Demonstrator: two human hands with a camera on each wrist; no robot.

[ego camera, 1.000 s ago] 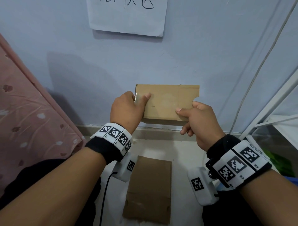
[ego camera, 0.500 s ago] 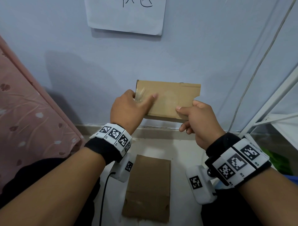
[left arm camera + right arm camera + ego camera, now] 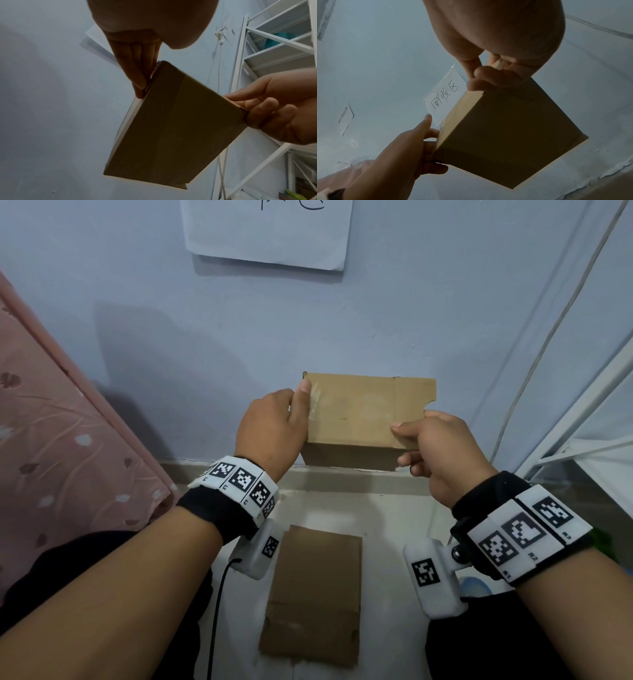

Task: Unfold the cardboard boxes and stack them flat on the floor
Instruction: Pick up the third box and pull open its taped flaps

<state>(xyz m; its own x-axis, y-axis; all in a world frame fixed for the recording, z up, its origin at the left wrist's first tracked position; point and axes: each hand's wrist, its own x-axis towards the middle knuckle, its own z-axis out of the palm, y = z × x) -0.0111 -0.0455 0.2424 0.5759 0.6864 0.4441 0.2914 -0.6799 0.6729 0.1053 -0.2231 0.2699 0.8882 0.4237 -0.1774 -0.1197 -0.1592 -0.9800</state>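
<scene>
Box [image 3: 363,412] held up mid-frame in the head view, in front of the wall [image 3: 445,302]. Left hand [image 3: 270,429] clasps its left end, thumb laid on the front by a strip of clear tape, fingers straight along the end face. Right hand [image 3: 442,450] pinches the right edge below a notched flap. Likely purpose: right steadies while left works the taped seam loose.

Flattened cardboard [image 3: 315,594] lies on the pale floor [image 3: 383,515], lower centre, probably the start of the stack.

Room: paper sign [image 3: 270,231] top centre, pink patterned cloth [image 3: 61,440] at left, white rack [image 3: 582,419] and cable at right.
</scene>
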